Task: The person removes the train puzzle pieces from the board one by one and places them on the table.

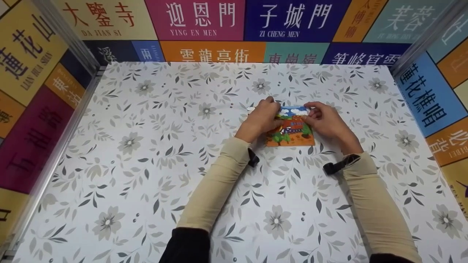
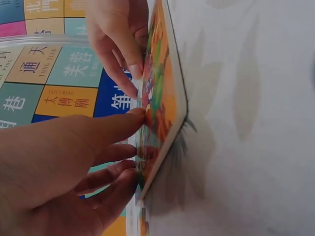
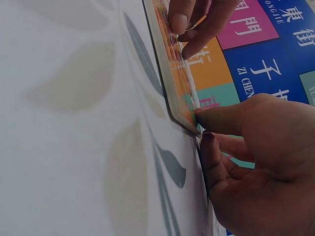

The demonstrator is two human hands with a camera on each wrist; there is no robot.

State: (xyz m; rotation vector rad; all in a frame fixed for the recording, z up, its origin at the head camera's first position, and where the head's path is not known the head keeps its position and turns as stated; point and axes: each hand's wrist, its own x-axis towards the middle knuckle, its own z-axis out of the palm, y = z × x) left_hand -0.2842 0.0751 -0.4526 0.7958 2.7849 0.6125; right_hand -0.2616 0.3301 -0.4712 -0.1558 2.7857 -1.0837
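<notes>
A small, thin picture board lies on the table, with blue sky, white clouds, a red vehicle and green bushes on orange ground. Its pale edge shows in the left wrist view. My left hand covers its left side, thumb and fingertips set apart on the printed face. At the opposite side, my right hand pinches the edge, index finger up by the far corner. In the right wrist view the right thumb lies over a board corner and the index finger against the edge below.
White table covering with grey leaves and flowers surrounds the board. Colourful panels with Chinese lettering stand along the back and both sides. A small pale piece peeks out left of the left hand. Dark wrist cameras sit at both cuffs.
</notes>
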